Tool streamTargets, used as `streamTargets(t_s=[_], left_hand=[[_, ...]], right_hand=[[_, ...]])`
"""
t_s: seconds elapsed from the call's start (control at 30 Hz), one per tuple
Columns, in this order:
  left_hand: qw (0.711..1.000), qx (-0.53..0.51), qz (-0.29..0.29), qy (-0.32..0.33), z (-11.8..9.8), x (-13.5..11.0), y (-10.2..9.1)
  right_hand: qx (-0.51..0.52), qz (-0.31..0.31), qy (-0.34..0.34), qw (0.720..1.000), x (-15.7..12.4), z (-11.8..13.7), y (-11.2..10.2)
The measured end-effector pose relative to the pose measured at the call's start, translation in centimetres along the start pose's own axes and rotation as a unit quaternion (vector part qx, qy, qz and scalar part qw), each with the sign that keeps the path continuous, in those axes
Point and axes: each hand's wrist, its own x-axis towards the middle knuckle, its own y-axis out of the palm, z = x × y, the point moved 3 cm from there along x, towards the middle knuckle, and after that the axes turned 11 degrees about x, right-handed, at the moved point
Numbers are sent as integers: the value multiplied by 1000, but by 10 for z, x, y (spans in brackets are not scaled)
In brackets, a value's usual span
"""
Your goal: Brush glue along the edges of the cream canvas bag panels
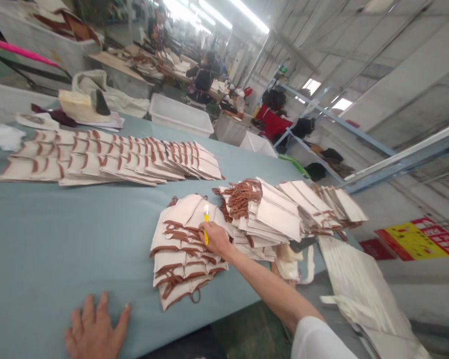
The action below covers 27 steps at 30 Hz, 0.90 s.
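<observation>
In my right hand (216,240) is a small paintbrush (206,229) with a yellow handle and pale bristles, held upright between closed fingers. Under it, cream fabric pieces with brown edging and loops (183,257) lie overlapped in a fanned stack. My left hand (96,329) rests flat on the blue-green tabletop (78,239), fingers spread, with nothing in it. Just right of my right hand stand more piles of cream pieces (279,212), with bunched brown straps (243,197) on top. Farther back, a long row of overlapped cream pieces (112,157) crosses the table.
White plastic bins (181,113) stand beyond the table's far edge. A yellowish block (84,105) and cloths lie at the back left. A blue metal rack (318,157) is at the right. Pale sheeting (362,279) lies beside the table's right end. People work in the background.
</observation>
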Motion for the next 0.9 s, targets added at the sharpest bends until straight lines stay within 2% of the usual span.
streamTargets(t_s=[0.13, 0.23, 0.3, 0.4, 0.47, 0.57, 0.63, 0.67, 0.77, 0.9], left_hand=[[998, -7, 49, 37, -16, -20, 20], [990, -45, 122, 47, -34, -31, 29], [983, -69, 160, 53, -52, -34, 26], [973, -109, 189, 78, -90, -38, 6], [967, -137, 189, 100, -121, -44, -15], [947, -225, 205, 106, -166, -54, -48], [927, -315, 197, 47, -182, -56, -63], [915, -362, 178, -1, -184, -56, -68], [911, -380, 145, -61, -171, -55, -73], [917, -351, 170, -85, -142, -71, -72]], right_hand=[[27, -35, -22, 999, 10, 7, -15], [39, -84, -45, 995, 16, 20, -46], [43, -117, -63, 990, 17, 35, -71], [47, -151, -95, 983, 10, 67, -99], [51, -163, -117, 978, 1, 90, -104], [61, -173, -152, 971, -15, 123, -94], [74, -180, -174, 965, -27, 140, -81], [83, -183, -183, 962, -34, 146, -75], [107, -191, -198, 956, -53, 157, -59], [121, -211, -194, 951, -73, 159, -44]])
